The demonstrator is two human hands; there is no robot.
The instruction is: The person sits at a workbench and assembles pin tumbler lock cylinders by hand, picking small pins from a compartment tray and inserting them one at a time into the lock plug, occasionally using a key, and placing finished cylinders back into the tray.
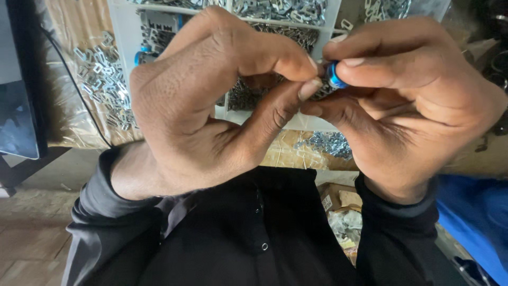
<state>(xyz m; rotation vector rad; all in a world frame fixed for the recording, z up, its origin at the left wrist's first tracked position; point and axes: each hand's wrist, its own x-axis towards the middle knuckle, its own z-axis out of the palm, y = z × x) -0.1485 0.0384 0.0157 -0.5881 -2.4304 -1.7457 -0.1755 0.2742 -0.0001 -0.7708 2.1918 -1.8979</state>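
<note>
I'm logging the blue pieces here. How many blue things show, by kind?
Small blue ring-shaped part pinched between the fingers of the left hand and right hand: 1
Blue parts in the white compartment tray: 1, partly hidden behind the left hand
Blue cloth at lower right: 1
Total: 3

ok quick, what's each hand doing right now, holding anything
Left hand: closed in a pinch, thumb and forefinger on the small blue ring piece.
Right hand: closed, grip on the same blue ring piece.
</note>
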